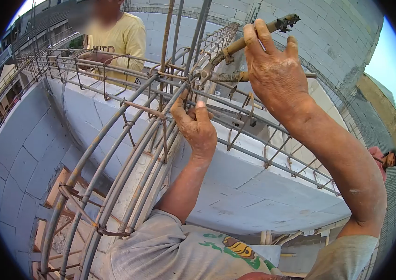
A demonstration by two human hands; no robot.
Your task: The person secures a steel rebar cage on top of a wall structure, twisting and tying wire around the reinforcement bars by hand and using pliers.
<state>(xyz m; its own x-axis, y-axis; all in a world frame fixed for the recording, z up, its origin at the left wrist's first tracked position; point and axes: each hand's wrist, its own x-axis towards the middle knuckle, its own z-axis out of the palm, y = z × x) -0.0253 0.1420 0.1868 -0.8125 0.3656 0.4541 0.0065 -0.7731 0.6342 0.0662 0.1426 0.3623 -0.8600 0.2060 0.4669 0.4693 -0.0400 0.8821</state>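
- My right hand [275,70] is closed around the handle of the tying tool [254,38], fingers [262,35] wrapped over the shaft and thumb on the far side. The tool runs diagonally, with its ragged end up and to the right and its working tip down and to the left.
- The tip of the tool meets the rebar joint [193,77], where the upright bars [167,32] cross the horizontal rebar cage [235,112]. This is the point being tied.
- My left hand [198,126] sits just below that joint. Its fingers are curled and pinched at the bars there, thumb and forefinger up. I cannot tell whether they hold a strand of tie wire; it is too fine to see.
- I judge that a good tie needs the left hand to keep the crossing bars pressed tight together while the right hand works the tool, so no slack gets twisted in.
- I keep the tool tip in line with the joint. A slanted pull is likely to slip off the bar.
- I stop twisting once the bars feel snug. In my judgement, overturning could snap thin wire.
- The cage lies along the top of the block wall [254,186], with curved bars [114,186] descending toward my shirt.
- Another person in a yellow shirt [118,39] works further along the cage, well apart from my hands.
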